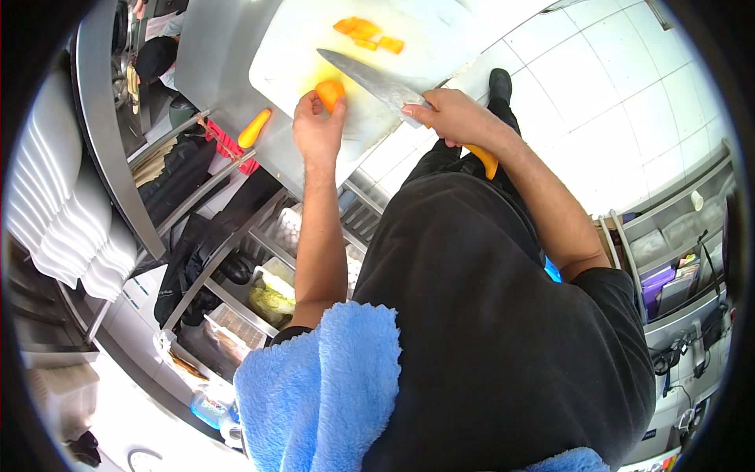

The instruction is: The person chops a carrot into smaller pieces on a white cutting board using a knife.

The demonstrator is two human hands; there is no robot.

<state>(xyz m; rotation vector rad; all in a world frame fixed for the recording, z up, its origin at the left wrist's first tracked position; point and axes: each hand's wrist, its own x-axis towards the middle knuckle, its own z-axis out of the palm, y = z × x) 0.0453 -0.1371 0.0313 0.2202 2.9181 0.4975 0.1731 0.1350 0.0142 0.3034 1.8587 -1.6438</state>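
My left hand (320, 127) holds a rounded orange vegetable piece (330, 94), probably carrot, between thumb and fingers. The piece rests on a white cutting board (283, 35) stained yellow around it. In my right hand (457, 115) is a large chef's knife (368, 79) with a yellow handle. Its blade lies low over the board and points to the upper left, apart from the held piece. Several cut orange chunks (365, 29) are scattered beyond the blade. A tapered orange-yellow vegetable (255, 128), like a whole carrot, lies on the steel counter (218, 71) left of the board.
Stacked white dishes (65, 194) fill the far left. Below the counter, a rack holds tubs, one with leafy greens (272, 298). A blue towel (321, 389) hangs over my left shoulder. Another person's dark cap (156, 58) shows at upper left. Shelves (678, 236) stand at right.
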